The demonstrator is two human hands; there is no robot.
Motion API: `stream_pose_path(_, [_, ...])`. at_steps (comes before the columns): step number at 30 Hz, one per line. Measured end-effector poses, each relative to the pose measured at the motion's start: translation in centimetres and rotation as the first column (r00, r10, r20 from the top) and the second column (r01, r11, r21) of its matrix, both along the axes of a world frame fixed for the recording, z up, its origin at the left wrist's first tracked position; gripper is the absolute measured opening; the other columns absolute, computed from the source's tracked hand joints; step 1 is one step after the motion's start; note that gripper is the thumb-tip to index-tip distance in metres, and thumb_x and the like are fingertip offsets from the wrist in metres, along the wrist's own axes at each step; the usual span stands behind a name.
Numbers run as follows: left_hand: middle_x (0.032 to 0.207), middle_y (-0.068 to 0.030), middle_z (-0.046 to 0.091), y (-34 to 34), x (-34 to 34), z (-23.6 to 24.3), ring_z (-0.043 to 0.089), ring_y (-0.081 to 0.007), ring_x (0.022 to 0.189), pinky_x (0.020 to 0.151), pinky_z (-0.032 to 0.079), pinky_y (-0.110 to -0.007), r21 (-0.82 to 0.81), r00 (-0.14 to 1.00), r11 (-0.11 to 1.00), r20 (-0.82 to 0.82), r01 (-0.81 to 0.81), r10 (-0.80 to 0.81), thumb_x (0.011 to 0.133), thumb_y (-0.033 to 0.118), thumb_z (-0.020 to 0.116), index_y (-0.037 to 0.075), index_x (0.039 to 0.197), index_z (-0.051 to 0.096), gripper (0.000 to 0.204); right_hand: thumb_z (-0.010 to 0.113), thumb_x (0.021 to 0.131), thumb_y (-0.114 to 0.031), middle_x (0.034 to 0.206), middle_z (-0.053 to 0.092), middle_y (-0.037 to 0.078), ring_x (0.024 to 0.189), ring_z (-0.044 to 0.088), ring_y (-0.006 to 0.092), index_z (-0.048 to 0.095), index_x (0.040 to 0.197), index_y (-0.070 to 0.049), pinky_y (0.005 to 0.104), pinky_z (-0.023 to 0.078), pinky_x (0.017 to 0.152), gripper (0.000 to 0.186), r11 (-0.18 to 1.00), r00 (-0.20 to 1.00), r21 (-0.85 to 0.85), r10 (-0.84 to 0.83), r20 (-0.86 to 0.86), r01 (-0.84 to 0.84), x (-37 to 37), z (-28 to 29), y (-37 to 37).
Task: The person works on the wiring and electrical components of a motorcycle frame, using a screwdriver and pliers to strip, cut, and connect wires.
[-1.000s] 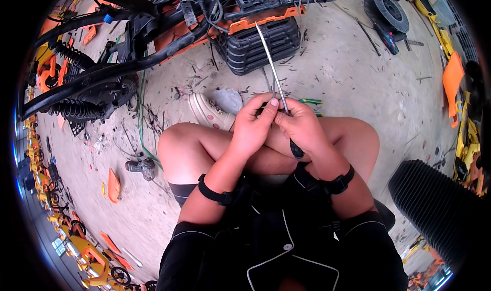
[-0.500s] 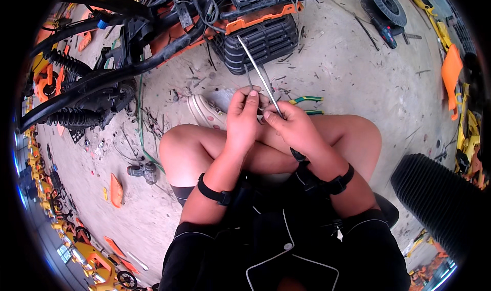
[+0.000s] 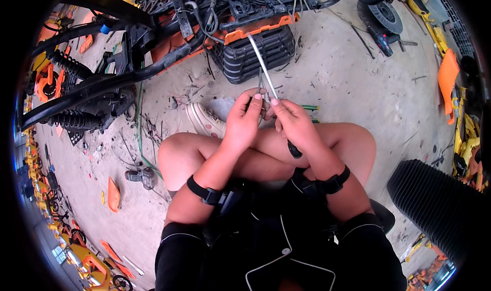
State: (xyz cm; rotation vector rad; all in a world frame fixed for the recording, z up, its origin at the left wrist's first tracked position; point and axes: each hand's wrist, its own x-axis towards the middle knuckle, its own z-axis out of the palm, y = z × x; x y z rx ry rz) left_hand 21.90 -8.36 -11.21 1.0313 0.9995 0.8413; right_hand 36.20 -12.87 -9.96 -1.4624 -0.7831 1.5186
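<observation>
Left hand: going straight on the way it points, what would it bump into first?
The left hand would probably meet the silver shaft slanting from the right hand; depth is unclear. Beyond it appears the black slatted casing.

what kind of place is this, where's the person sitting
Probably a vehicle repair or dismantling workshop: a bare black frame with exposed wiring stands ahead, a power tool lies on the littered floor, and yellow vehicles line the left side.
</observation>
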Motion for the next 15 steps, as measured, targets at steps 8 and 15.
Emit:
stream_pose_path(8, [0.080, 0.0000, 0.061, 4.3, -0.7, 0.5, 0.052, -0.0070, 0.068, 0.062, 0.044, -0.022, -0.003, 0.998, 0.999, -0.055, 0.035, -0.035, 0.103, 0.022, 0.054, 0.003, 0.116, 0.064, 0.025, 0.049, 0.105, -0.030, 0.083, 0.064, 0.006, 0.059, 0.050, 0.0074, 0.063, 0.102, 0.000, 0.0214, 0.042, 0.050, 0.033, 0.997, 0.992, -0.020, -0.071, -0.109, 0.070, 2.0, 4.5, 1.5])
stream_pose_path(15, [0.086, 0.0003, 0.063, 6.1, -1.2, 1.0, 0.054, -0.0071, 0.072, 0.064, 0.042, -0.021, -0.008, 0.996, 0.997, 0.046, 0.079, -0.078, 0.103, 0.021, 0.055, 0.006, 0.123, 0.062, 0.026, 0.056, 0.102, -0.028, 0.074, 0.056, 0.000, 0.061, 0.047, 0.0057, 0.064, 0.099, -0.002, 0.0225, 0.040, 0.054, 0.027, 0.995, 0.980, 0.057, 0.066, 0.187, -0.078, 3.4, 6.6, 3.6])
